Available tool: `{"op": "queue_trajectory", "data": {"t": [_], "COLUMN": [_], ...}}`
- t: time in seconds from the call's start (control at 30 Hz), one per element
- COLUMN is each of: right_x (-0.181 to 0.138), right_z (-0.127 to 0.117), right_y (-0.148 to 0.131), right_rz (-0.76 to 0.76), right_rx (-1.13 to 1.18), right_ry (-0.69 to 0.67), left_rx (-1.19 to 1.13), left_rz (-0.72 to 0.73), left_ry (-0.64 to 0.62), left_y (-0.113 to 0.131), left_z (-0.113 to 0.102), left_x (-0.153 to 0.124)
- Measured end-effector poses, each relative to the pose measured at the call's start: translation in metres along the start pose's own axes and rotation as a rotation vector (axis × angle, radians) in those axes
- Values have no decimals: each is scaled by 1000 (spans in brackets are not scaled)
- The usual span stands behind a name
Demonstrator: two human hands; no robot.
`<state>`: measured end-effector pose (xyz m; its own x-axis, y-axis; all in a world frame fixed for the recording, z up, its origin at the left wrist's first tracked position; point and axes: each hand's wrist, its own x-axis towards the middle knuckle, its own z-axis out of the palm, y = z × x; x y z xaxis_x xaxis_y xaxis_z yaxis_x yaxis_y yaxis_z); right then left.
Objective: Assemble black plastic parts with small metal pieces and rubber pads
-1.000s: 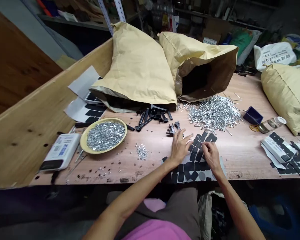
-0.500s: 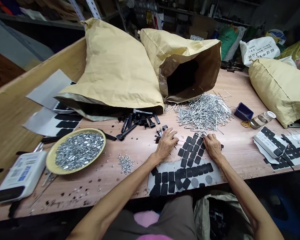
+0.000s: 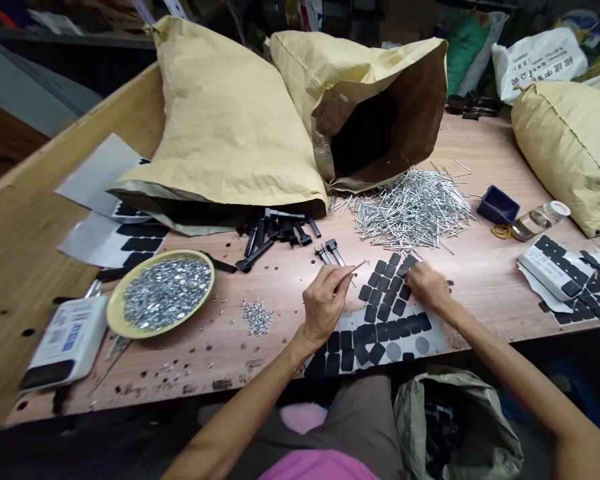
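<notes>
My left hand (image 3: 324, 300) is closed in a pinch on a thin metal pin (image 3: 361, 265), held above the table and pointing to the right. Just beyond it lie two black clip-like parts (image 3: 334, 251). My right hand (image 3: 429, 287), slightly blurred, has its fingers curled at the upper right edge of a cluster of black rounded pads (image 3: 383, 285); what its fingertips grip, if anything, cannot be made out. Nearer my lap, a pale backing sheet (image 3: 436, 341) carries more black pads. A heap of silvery pins (image 3: 413, 208) lies beyond both hands.
On the left stand a yellow bowl (image 3: 111, 313) of small metal pieces and a white box (image 3: 70, 343). Large paper sacks (image 3: 235, 127) rise behind, beside loose black parts (image 3: 275, 233). A blue tray (image 3: 499, 205) and a clear bottle (image 3: 537, 221) lie right. An open bag (image 3: 500, 433) stands below.
My left hand has risen from the table beside the black parts and turned, a pin now showing in its fingers. My right hand stays by the pads, more curled. The view has shifted slightly.
</notes>
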<state>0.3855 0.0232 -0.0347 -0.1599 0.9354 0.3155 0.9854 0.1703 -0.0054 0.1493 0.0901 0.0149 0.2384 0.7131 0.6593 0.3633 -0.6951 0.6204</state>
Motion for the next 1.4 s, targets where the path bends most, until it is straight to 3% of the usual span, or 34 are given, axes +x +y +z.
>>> {"op": "queue_trajectory", "data": {"t": [0.07, 0.27, 0.43, 0.57, 0.7, 0.8, 0.9, 1.0, 1.17, 1.27, 1.4], "right_x": [2, -11, -3, -8, -69, -132, -160, -131, -20, 39, 91], "right_z": [-4, -7, -15, -53, -99, -116, -117, -113, -75, -31, 11], "right_y": [-2, -27, -32, -30, -35, -43, -49, -65, -138, -185, -226], "right_rz": [54, -114, 2, 188, 208, 221, 236, 212, 30, -64, -83], "right_rx": [-5, -56, -26, 132, 271, 257, 134, 151, 480, 546, 373], "right_ry": [-4, -71, -172, -228, -433, -564, -481, -310, -184, -163, -280], "left_rx": [-2, -35, -124, -223, -300, -331, -362, -397, -466, -494, -545], "left_rz": [-30, -105, -227, -413, -604, -733, -830, -895, -973, -1006, -1062], "left_ry": [-13, -41, -57, -79, -52, 5, 88, 168, 262, 270, 244], "left_y": [2, 3, 7, 6, -5, -14, -21, -26, -35, -38, -37], "left_z": [-1, -7, -15, -29, -53, -75, -93, -108, -126, -136, -150], "left_x": [-3, -10, -15, -24, -40, -52, -60, -64, -71, -77, -85]}}
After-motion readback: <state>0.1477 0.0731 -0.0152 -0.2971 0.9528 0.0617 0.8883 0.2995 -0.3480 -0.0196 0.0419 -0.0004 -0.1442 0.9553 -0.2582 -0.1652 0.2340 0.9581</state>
